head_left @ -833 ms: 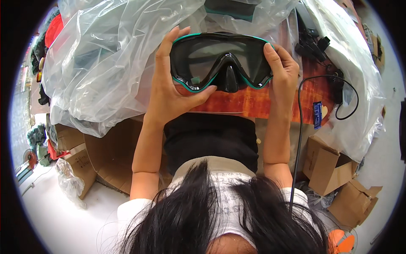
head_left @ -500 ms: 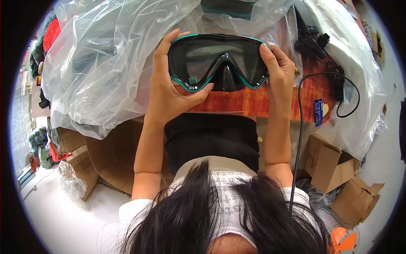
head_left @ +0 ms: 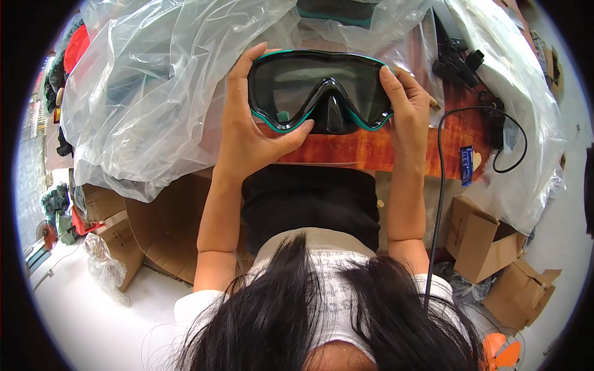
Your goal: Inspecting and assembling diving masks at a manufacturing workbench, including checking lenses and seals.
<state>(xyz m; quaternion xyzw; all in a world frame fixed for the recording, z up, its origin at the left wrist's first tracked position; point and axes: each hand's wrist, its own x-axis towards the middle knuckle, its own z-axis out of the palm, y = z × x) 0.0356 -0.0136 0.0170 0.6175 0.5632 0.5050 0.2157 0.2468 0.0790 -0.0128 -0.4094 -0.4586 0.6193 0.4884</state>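
A diving mask [head_left: 281, 86] with a black frame, teal edging and a dark wide lens is held up over the table's near edge. Its black nose pocket [head_left: 335, 115] points down toward me. My left hand [head_left: 246, 123] is closed on the mask's left end, fingers at the upper rim and thumb along the lower rim. At the opposite end my right hand [head_left: 409, 105] grips it, the thumb on the front edge and the fingers mostly hidden behind. A small greenish patch shows in the lower left of the lens.
Clear plastic sheeting [head_left: 148, 93] covers the table's left; more plastic [head_left: 526, 117] hangs at right. The reddish wooden table [head_left: 365, 148] carries a black device [head_left: 458, 62] and a small blue packet [head_left: 466, 166]. A black cable [head_left: 440, 185] crosses at right. Cardboard boxes [head_left: 479, 241] stand below.
The mask has shifted very slightly to the right, with my left hand moving along with it. The grip of both hands looks the same.
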